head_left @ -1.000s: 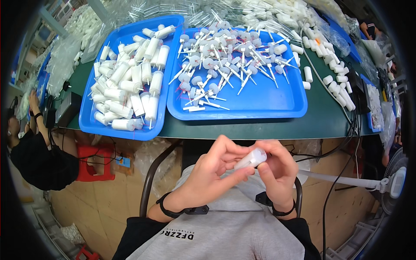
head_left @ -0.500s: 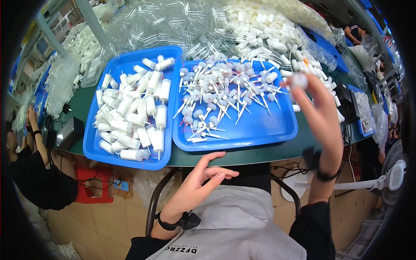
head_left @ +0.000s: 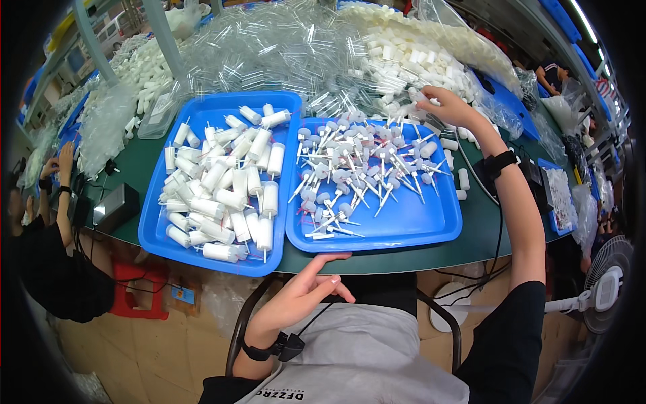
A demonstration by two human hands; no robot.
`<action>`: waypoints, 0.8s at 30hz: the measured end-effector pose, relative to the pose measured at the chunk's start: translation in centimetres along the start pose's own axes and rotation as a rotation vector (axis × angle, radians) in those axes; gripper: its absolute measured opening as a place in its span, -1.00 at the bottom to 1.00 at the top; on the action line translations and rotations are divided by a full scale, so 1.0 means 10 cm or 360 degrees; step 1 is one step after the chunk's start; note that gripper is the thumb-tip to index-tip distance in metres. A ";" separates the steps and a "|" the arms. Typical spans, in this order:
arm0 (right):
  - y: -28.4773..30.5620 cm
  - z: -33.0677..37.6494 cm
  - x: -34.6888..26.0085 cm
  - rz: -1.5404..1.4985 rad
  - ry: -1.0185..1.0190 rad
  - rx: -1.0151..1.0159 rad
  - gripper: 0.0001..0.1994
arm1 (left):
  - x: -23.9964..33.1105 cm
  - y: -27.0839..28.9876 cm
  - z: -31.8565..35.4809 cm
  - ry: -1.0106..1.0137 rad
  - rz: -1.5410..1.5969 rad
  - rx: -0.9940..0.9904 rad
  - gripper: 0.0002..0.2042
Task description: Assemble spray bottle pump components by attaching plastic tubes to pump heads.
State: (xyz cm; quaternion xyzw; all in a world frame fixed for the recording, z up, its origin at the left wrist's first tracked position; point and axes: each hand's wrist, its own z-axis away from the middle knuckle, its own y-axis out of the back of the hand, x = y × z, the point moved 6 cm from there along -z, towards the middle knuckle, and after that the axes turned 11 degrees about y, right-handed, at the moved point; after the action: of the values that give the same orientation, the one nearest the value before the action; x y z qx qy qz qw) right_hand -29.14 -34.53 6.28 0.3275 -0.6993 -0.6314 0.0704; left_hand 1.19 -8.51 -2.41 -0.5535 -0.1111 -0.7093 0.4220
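Observation:
My left hand (head_left: 299, 299) is held at the table's front edge, in front of the blue trays, fingers loosely stretched and holding nothing. Beyond the right tray's far right corner, my right hand (head_left: 449, 109) reaches to the pile of white cylinders (head_left: 420, 64). Its thumb and fingers are bent together; what is between them is too small to make out. The right blue tray (head_left: 410, 225) holds many thin white stems with grey round caps (head_left: 340, 176) and red wires. In the left blue tray (head_left: 158, 225) lie many white cylinders with thin pins (head_left: 232, 198).
Clear plastic tubes (head_left: 249, 50) are heaped behind the trays. Loose white cylinders (head_left: 463, 178) lie right of the right tray, near a dark cable. A fan (head_left: 602, 286) stands at the right. A co-worker (head_left: 64, 269) sits at the left by a red stool (head_left: 138, 289).
My right hand has moved away and left, from above the right tray's edge to the cylinder pile. The whitish round piece at its fingertips no longer shows. My left hand has barely moved.

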 end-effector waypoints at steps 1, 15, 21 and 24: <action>0.02 0.00 -0.01 -0.0006 0.0047 0.0065 -0.66 | 0.01 0.00 0.00 0.0009 -0.0010 0.0002 -0.61; -0.06 1.25 -2.37 -0.1045 0.0406 0.0053 -0.74 | 0.21 -0.31 0.04 -0.0355 0.0253 -0.0127 -0.53; -0.76 1.84 -2.66 -0.1762 0.0333 0.0073 -0.68 | 0.19 -0.47 -0.02 -0.0478 0.0171 -0.0117 -0.58; -0.91 1.96 -2.65 -0.2273 0.0172 0.0431 -0.70 | 0.17 -0.52 0.05 -0.0502 0.0348 -0.0049 -0.67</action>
State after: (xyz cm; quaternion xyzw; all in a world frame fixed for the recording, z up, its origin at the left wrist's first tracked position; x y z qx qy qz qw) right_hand -15.25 -3.52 2.37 0.7404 -0.3828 -0.4143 -0.3655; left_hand -2.28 -5.85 0.90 -0.6730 -0.1041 -0.5654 0.4654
